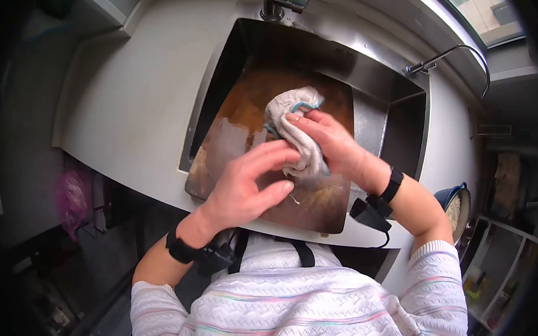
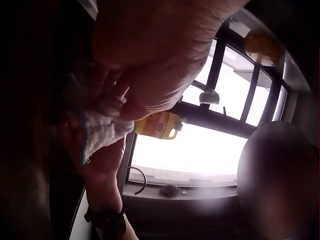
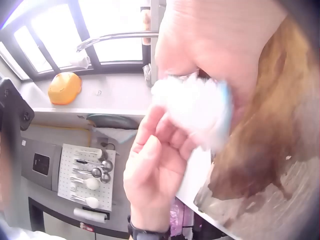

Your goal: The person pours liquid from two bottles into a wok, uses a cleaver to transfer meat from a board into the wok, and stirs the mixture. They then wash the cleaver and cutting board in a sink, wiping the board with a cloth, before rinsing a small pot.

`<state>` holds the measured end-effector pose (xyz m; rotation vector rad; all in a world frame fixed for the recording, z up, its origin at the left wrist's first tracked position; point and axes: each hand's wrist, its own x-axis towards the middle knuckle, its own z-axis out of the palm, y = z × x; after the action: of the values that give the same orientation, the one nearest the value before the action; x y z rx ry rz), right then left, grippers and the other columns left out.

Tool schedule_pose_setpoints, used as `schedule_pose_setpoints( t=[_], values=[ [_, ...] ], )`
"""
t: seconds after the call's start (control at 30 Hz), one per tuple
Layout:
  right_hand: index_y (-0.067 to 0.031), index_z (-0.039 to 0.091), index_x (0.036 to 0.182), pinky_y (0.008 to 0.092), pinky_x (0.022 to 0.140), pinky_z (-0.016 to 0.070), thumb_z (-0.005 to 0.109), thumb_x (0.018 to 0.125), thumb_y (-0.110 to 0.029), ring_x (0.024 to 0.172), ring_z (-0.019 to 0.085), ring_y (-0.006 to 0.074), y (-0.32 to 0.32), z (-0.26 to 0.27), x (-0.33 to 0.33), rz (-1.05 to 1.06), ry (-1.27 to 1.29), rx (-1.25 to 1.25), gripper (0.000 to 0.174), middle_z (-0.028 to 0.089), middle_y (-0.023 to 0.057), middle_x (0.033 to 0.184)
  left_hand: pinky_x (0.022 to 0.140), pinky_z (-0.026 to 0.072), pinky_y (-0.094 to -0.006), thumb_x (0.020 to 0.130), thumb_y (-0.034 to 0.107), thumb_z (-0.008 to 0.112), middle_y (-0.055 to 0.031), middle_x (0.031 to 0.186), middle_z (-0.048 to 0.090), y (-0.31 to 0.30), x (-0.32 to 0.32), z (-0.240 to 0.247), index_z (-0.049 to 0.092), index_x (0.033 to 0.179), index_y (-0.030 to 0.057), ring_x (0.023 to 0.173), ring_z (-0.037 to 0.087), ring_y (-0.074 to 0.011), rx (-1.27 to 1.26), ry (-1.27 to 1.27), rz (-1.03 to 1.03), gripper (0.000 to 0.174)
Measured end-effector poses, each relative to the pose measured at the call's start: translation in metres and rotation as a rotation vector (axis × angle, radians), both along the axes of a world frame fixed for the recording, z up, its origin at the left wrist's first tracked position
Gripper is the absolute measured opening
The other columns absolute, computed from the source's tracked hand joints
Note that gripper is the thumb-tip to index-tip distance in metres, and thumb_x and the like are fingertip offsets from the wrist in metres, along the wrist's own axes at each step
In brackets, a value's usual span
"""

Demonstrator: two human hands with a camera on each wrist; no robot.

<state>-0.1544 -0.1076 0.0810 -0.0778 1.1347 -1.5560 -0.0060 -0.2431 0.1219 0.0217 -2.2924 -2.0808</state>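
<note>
A white cloth with a blue edge (image 1: 306,142) hangs bunched over a wet brown board (image 1: 267,210) that lies across the sink. The right hand (image 1: 333,141) grips the cloth, thumb on top, in the head view. The left hand (image 1: 247,182) is at the cloth's lower left side, its fingertips against the cloth and its thumb apart from the fingers. In the right wrist view the left hand (image 3: 157,167) shows its palm below the cloth (image 3: 192,107), fingers bent loosely. The left wrist view is dark, with the cloth (image 2: 105,132) between both hands.
A faucet (image 1: 273,11) rises behind the steel sink (image 1: 370,121), and a thin curved tap (image 1: 466,47) stands at its back right. Pale counter (image 1: 134,90) extends on the left. A blue-rimmed pot (image 1: 456,209) is at the right. An orange bowl (image 3: 65,88) sits by the window.
</note>
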Motion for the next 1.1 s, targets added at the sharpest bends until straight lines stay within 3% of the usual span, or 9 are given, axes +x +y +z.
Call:
schedule_pose_setpoints(
  t=[0.03,0.07,0.13,0.2,0.27,0.43,0.63,0.77,1.1],
  values=[
    [-0.005,0.061,0.104,0.0248,0.071,0.0509,0.064,0.088,-0.02,0.08,0.062,0.0103,0.01,0.006,-0.005,-0.021,0.006,-0.022,0.022,0.065,0.0026,0.091,0.09,0.045,-0.0289,0.08,0.003,0.064,-0.0103,0.123,0.054,0.0,0.011,0.001,0.059,0.114,0.0025,0.108,0.054,-0.018,0.084,-0.034,-0.006,0.035],
    [-0.0047,0.061,0.101,0.0253,0.068,0.0518,0.063,0.088,-0.018,0.076,0.062,0.0102,0.023,0.01,-0.01,-0.139,0.109,0.003,0.018,0.065,0.0035,0.088,0.093,0.042,-0.0287,0.081,-0.002,0.06,-0.0122,0.124,0.051,-0.009,0.029,0.005,0.057,0.115,-0.0021,0.111,0.052,-0.0172,0.185,-0.158,-0.007,0.034],
    [-0.0043,0.061,0.097,0.0241,0.062,0.0526,0.061,0.089,-0.016,0.07,0.061,0.009,0.071,0.005,-0.037,-0.186,0.265,0.047,0.014,0.063,0.0026,0.083,0.087,0.0467,-0.0284,0.086,0.002,0.056,-0.0121,0.107,0.062,-0.032,0.076,-0.01,0.059,0.111,-0.0034,0.098,0.059,-0.0176,0.339,-0.398,-0.023,0.026],
    [-0.0026,0.058,0.1,0.0251,0.06,0.0537,0.057,0.091,-0.02,0.068,0.062,0.0108,0.11,0.001,-0.047,-0.298,0.321,0.225,0.019,0.063,0.004,0.082,0.083,0.0503,-0.0308,0.089,0.007,0.055,-0.0132,0.104,0.064,-0.032,0.114,-0.025,0.059,0.111,-0.0037,0.093,0.063,-0.0207,0.39,-0.606,-0.029,0.025],
    [-0.0013,0.057,0.101,0.0271,0.061,0.0542,0.057,0.092,-0.025,0.068,0.062,0.0124,0.152,-0.026,-0.05,-0.249,0.283,0.431,0.025,0.062,0.0049,0.084,0.081,0.0526,-0.0336,0.091,0.011,0.054,-0.0156,0.108,0.063,-0.021,0.137,-0.046,0.056,0.114,-0.0048,0.092,0.065,-0.024,0.613,-0.924,0.153,0.028],
    [-0.003,0.057,0.104,0.0291,0.065,0.0503,0.06,0.088,-0.039,0.076,0.06,0.0126,0.143,-0.087,-0.016,-0.27,0.115,0.534,0.04,0.062,0.0031,0.086,0.097,0.0426,-0.0445,0.091,0.025,0.056,-0.0129,0.123,0.055,0.01,0.116,-0.082,0.046,0.127,0.0031,0.116,0.051,-0.0268,1.198,-0.545,0.426,0.043],
    [0.0033,0.059,0.101,0.0286,0.068,0.0502,0.063,0.085,-0.037,0.083,0.061,0.0131,0.118,-0.093,-0.004,-0.243,0.096,0.573,0.044,0.064,0.0075,0.094,0.09,0.0466,-0.0415,0.086,0.018,0.063,-0.0057,0.114,0.059,0.027,0.097,-0.074,0.052,0.119,0.0095,0.106,0.056,-0.0219,1.161,-0.619,0.726,0.035],
    [0.0033,0.06,0.096,0.0286,0.064,0.0506,0.064,0.084,-0.032,0.075,0.062,0.0153,0.116,-0.066,0.007,-0.31,0.096,0.482,0.037,0.064,0.008,0.09,0.083,0.0493,-0.0381,0.08,0.013,0.065,-0.0029,0.107,0.061,0.017,0.094,-0.06,0.056,0.107,0.0107,0.098,0.058,-0.019,1.092,-0.594,0.715,0.029],
    [0.0015,0.061,0.095,0.0274,0.06,0.0491,0.059,0.09,-0.027,0.07,0.06,0.0118,0.144,-0.018,0.127,-0.467,0.266,0.491,0.029,0.063,0.005,0.084,0.091,0.0468,-0.0421,0.08,0.01,0.063,-0.0066,0.113,0.059,0.004,0.17,-0.041,0.052,0.118,0.0057,0.105,0.057,-0.0222,1.062,-0.534,0.552,0.04]
  ],
)
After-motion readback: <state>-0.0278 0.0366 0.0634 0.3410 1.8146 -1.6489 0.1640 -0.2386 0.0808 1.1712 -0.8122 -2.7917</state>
